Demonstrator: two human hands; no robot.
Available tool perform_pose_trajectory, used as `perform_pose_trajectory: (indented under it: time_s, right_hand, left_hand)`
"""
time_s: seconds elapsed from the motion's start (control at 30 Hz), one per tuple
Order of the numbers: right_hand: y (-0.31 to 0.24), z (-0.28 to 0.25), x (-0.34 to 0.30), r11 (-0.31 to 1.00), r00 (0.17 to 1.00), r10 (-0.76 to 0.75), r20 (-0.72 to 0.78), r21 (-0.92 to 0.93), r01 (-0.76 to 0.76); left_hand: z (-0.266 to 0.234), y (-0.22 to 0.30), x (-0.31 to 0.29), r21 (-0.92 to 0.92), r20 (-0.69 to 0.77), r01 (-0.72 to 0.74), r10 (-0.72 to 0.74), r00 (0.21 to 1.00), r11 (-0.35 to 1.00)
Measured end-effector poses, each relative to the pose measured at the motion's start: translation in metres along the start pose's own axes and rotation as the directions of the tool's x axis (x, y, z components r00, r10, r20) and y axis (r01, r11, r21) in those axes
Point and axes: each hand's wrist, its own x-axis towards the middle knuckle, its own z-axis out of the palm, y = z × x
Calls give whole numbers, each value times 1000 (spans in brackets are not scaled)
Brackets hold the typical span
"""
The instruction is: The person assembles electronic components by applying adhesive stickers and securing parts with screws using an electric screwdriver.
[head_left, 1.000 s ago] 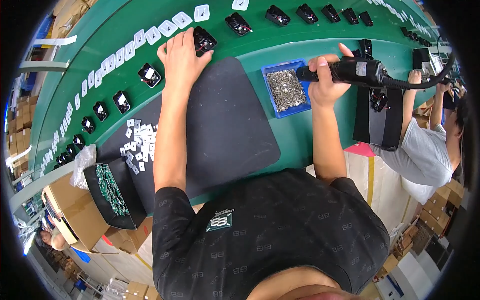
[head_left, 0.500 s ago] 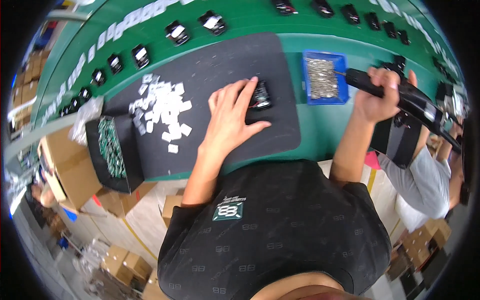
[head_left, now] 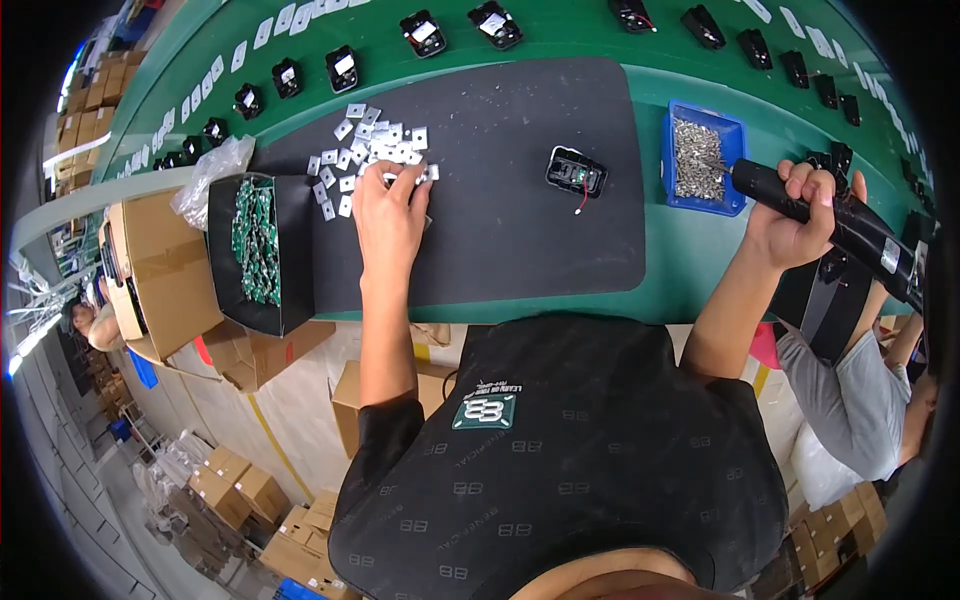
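My left hand reaches into a pile of small silvery-white square plates on the dark mat, its fingertips pinched around a plate. Further right on the mat lies an open black plastic housing, with a small green board inside and a thin red wire sticking out. My right hand grips a black electric screwdriver, held roughly level. Its front end is beside the blue tray, which is filled with silver screws.
A black box of green circuit boards and a cardboard box stand at the left. Black housings and pale plates line the green surface beyond the mat. At right, a person's grey sleeve is close by.
My left hand has moved left from the black housing to the pile of plates, its fingers closing. The housing now lies uncovered. My right hand still holds the screwdriver by the screw tray.
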Motion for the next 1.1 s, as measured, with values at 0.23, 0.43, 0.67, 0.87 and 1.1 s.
perform_pose_trajectory:
  time_s: [0.23,0.43,0.67,0.87,1.1]
  right_hand:
    - [-17,-7,-5,1000,1000,-16,4,-25,17]
    - [-15,0,-9,1000,1000,5,10,17,-5]
    - [-13,5,-12,1000,1000,-22,-4,19,22]
    - [-15,4,-11,999,1000,-4,4,34,4]
    - [-14,4,-14,999,1000,-11,-10,39,11]
  left_hand:
    - [-3,6,4,-82,123,-79,89,988,994]
    - [-6,18,5,-112,267,12,19,964,994]
    - [1,39,-4,-353,280,349,-258,925,868]
    - [19,83,-8,-691,315,452,-329,890,564]
    - [42,109,8,-803,309,371,-206,928,467]
